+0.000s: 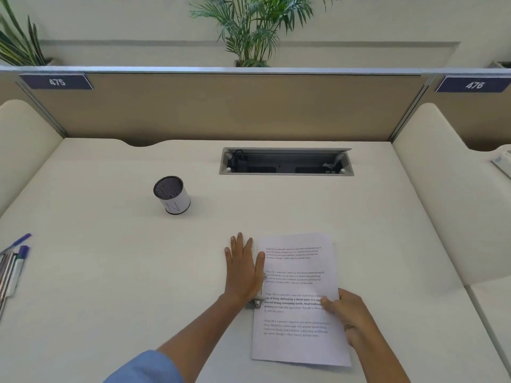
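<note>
A printed sheet of paper (300, 275) lies on the cream desk (116, 272), a little right of centre. Its left edge sits in a metal hole punch (259, 298), mostly hidden under my left hand (243, 268). That hand lies flat with straight fingers, pressing down on the punch. My right hand (347, 313) grips the sheet's right edge, thumb on top of the text and fingers curled round the edge.
A round mesh pen holder (172, 195) stands at the left of centre. Several pens (13, 265) lie at the left edge. An open cable tray (286, 161) is set into the desk at the back. Beige partitions enclose the desk.
</note>
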Motion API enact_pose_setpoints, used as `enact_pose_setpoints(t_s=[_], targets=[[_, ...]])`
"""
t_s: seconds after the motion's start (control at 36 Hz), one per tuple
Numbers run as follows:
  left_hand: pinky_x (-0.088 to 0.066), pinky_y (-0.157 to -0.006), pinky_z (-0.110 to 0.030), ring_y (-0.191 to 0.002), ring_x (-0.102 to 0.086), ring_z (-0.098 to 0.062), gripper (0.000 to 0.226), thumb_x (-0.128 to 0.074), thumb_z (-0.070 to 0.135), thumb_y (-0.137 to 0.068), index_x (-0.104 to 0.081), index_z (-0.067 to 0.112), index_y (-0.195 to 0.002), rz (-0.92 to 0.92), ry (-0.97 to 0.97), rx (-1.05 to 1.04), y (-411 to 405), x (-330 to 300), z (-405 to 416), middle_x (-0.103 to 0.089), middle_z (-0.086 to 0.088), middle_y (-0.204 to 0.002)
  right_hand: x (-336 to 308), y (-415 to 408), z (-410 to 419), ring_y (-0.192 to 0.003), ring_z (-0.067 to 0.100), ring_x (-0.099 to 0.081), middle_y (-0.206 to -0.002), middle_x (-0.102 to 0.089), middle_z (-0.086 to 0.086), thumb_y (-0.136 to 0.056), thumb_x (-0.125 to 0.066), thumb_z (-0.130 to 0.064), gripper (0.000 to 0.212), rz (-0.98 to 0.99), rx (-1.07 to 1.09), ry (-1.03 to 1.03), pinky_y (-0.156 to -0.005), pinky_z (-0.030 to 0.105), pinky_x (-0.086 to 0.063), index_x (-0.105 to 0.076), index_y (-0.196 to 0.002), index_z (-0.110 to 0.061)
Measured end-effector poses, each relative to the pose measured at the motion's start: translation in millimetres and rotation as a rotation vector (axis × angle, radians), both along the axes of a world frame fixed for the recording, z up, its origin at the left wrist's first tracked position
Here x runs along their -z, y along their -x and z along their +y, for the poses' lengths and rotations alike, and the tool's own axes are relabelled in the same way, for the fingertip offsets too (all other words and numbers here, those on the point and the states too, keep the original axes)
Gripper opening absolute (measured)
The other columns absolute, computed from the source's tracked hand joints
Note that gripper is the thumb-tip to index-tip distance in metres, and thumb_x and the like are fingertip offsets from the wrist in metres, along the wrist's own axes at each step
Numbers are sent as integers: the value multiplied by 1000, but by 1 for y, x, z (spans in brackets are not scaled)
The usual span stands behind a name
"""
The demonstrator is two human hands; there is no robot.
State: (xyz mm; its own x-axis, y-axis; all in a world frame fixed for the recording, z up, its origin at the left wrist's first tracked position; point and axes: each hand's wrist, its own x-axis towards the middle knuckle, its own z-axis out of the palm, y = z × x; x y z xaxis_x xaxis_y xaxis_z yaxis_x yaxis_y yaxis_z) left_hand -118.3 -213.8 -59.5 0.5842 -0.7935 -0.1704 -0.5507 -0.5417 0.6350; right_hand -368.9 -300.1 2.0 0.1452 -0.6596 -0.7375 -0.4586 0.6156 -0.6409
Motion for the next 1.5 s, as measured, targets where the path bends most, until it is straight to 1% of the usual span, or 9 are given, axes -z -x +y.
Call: enact_pose_setpoints(t_s=[0.17,0.28,0.36,0.44,0.64,0.83,1.17,1.42,1.5], targets=[[9,-136,-50,-168,16,-23,66,-26,44,-115,-14,13,-172,-81,-56,16,-2,5,2,8,-8,-182,5,-3,-4,-86,31,-77,-95,-81,14,-94,-74,5,14,11,-12,-24,-72,38,-62,-78,-99,-7],[9,-136,-52,-168,16,-22,65,-23,44,-115,-13,15,-172,-153,-89,9,-2,9,3,8,-8,-182,7,-5,-7,-96,37,-76,-99,-79,16,-94,-73,6,16,42,-31,-27,-92,53,-63,-77,-96,-10],[9,-136,-54,-168,15,-22,69,-13,48,-111,-14,17,-172,-188,-105,6,-1,9,4,6,-6,-182,9,-6,-9,-98,38,-75,-99,-79,16,-93,-74,6,17,58,-42,-37,-98,60,-60,-77,-96,-10],[11,-135,-56,-168,15,-22,74,-5,51,-106,-15,19,-172,-207,-115,-5,-1,9,5,6,-5,-182,10,-7,-12,-99,39,-76,-100,-80,17,-91,-75,7,19,74,-51,-50,-98,61,-60,-77,-91,-12],[8,-133,-62,-168,13,-22,72,-9,43,-106,-10,17,-173,-291,-162,-30,-3,16,7,5,-6,-182,16,-8,-22,-98,40,-75,-99,-79,19,-89,-75,13,21,86,-58,-107,-96,55,-61,-77,-93,-8],[5,-133,-66,-169,10,-23,67,-26,35,-110,-12,15,-173,-322,-146,-39,-2,23,6,1,-5,-183,21,-9,-27,-87,34,-75,-90,-80,13,-88,-76,13,23,97,-56,-137,-83,44,-61,-77,-89,-10],[3,-132,-69,-169,8,-25,67,-25,35,-110,-13,15,-172,-355,-161,-36,-2,26,6,2,-7,-182,21,-8,-31,-76,30,-75,-83,-80,13,-88,-77,13,20,115,-55,-166,-58,30,-58,-77,-91,-7],[4,-132,-68,-169,9,-24,67,-19,37,-109,-12,16,-173,-337,-174,-29,-2,22,6,4,-6,-182,26,-7,-28,-81,30,-73,-88,-79,12,-88,-78,10,20,134,-75,-120,-72,36,-58,-76,-89,-10],[7,-132,-67,-169,10,-23,67,-20,36,-109,-10,16,-173,-321,-181,-28,-2,21,6,6,-5,-182,26,-8,-28,-87,33,-73,-90,-79,13,-89,-78,9,19,146,-79,-108,-85,45,-60,-76,-88,-10]])
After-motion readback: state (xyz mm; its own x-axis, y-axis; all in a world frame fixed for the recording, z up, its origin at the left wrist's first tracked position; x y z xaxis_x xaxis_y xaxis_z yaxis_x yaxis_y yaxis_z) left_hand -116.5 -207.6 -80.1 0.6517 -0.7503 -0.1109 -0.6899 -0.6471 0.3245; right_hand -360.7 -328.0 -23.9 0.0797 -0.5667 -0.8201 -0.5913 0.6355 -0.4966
